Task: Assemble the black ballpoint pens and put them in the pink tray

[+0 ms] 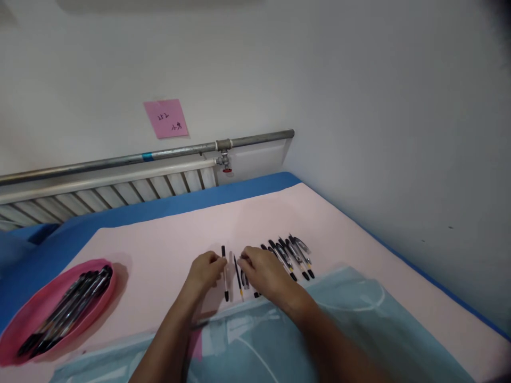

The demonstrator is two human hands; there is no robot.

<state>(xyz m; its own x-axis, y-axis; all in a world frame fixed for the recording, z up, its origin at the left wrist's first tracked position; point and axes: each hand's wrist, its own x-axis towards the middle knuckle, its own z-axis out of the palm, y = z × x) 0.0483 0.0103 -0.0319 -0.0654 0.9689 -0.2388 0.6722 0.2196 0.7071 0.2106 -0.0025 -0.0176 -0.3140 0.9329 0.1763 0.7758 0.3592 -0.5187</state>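
Note:
My left hand is closed, thumb and fingertips pinching a slim pen barrel that has black ends and a pale middle. Just right of it, a thin black ink refill with a yellowish end lies on the pink sheet. My right hand is curled over the refill's right side, its fingertips pressed together. Whatever it may grip is hidden. Partly under that hand lies a clear pen cap. Right of my right hand, several pens or pen parts lie in a slanting row, some with clear caps beside them.
A pink oval basket at the left holds several dark pens. The pink sheet covers a blue tabletop. Light-blue fabric lies along the near edge. Behind stand a radiator and a pipe; a wall bounds the right.

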